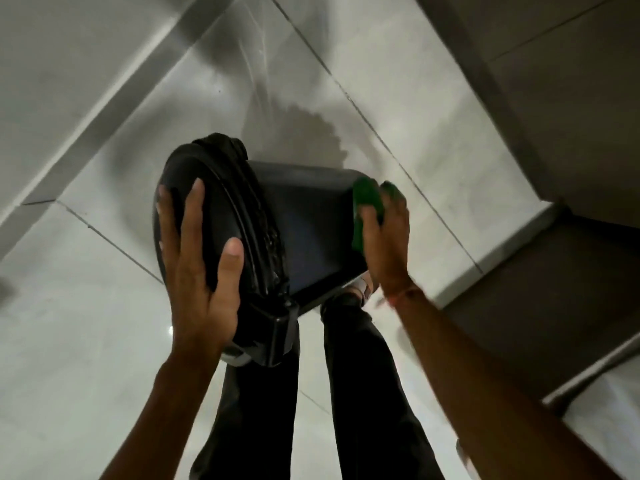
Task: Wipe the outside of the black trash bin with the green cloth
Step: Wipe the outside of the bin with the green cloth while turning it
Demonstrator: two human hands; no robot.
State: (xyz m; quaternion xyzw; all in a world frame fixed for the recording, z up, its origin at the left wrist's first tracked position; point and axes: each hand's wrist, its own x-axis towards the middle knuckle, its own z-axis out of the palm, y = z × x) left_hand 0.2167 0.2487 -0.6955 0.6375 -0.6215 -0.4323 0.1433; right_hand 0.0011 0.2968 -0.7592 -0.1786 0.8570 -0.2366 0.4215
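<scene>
The black trash bin [311, 230] is tipped on its side in mid-air, lid end to the left and base to the right. A black bag edge sticks out around its rim. My left hand [199, 268] lies spread flat against the closed lid, holding the bin up. My right hand [386, 237] presses the green cloth [367, 206] against the bin's base end. Part of the cloth is hidden under my fingers.
Below is a glossy pale tiled floor [86, 323]. My legs in dark trousers [349, 393] stand right under the bin, one foot showing. A dark wall with a pale skirting [519, 233] runs along the right side.
</scene>
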